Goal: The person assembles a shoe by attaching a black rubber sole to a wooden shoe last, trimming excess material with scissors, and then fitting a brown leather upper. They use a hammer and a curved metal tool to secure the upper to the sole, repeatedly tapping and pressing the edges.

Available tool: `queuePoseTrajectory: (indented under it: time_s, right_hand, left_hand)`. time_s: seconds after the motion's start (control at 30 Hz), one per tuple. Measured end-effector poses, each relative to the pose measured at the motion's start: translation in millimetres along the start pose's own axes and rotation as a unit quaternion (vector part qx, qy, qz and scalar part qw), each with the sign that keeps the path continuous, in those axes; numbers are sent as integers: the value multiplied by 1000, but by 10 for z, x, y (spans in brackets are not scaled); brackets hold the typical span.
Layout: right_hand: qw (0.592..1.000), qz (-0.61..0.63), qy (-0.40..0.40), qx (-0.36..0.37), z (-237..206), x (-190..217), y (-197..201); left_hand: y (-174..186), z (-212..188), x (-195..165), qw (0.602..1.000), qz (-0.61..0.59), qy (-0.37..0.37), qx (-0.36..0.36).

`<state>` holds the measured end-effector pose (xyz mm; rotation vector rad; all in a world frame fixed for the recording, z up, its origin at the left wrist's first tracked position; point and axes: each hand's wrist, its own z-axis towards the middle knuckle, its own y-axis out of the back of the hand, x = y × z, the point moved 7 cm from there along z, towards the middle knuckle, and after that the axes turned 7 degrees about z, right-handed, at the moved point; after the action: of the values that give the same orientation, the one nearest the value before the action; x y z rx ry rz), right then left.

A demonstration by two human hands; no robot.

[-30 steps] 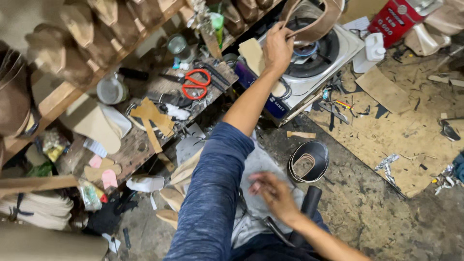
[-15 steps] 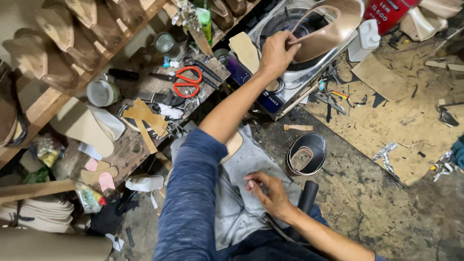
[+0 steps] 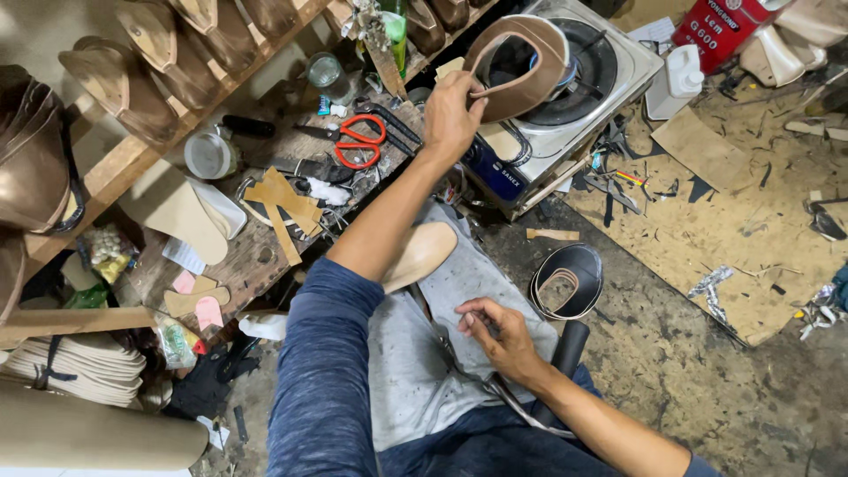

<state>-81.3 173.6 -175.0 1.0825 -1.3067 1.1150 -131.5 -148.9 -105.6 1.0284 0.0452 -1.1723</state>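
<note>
My left hand [image 3: 452,113] reaches forward in a blue sleeve and grips a curved brown leather shoe upper [image 3: 521,66] by its edge. It holds the upper over the burner of a small steel gas stove [image 3: 609,66]. My right hand [image 3: 499,337] rests on the grey cloth [image 3: 415,371] across my lap with its fingers bent, lying over a thin metal tool [image 3: 517,406]. Whether it grips the tool is hidden. A pale wooden shoe last [image 3: 424,252] lies on the lap under my left forearm.
Red-handled scissors [image 3: 358,141], leather scraps and jars crowd the low wooden bench [image 3: 256,265]. Shoe lasts line the shelf [image 3: 132,159] at left. A black leather loop [image 3: 570,278] lies on the floor beside a cardboard sheet [image 3: 707,177]; a red can [image 3: 720,22] and white bottle [image 3: 680,75] stand beyond.
My left hand has swung the leather upper round so that it sits over the burner. My right hand's fingers have curled in on the lap cloth.
</note>
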Motion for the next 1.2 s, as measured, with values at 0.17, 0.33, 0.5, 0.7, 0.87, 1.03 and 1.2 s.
queuePoseTrajectory:
  time_s: [0.17,0.33,0.5,0.7,0.87,1.03,1.2]
  right_hand:
    - [1000,-10,-9,0,-23,-13,8]
    - [1000,-10,8,9,-41,52,10]
    - [1000,-14,13,12,-37,47,16]
    - [997,64,-27,19,-15,-125,70]
    - [975,212,-65,-29,274,34,709]
    - [919,391,0,-54,864,624,1370]
    - [942,333,-1,-45,1213,1004,1266]
  left_hand:
    - [-169,4,-139,990,-83,111,24]
    - [-714,-111,78,819,-394,411,65]
    - [-1161,-246,14,556,-643,517,101]
    - [-1040,-240,-35,640,-577,495,111]
    - [132,-219,-283,910,-376,151,86]
    - [1429,-912,-505,974,-218,33,57]
    - [2115,-1543,-718,988,-152,27,11]
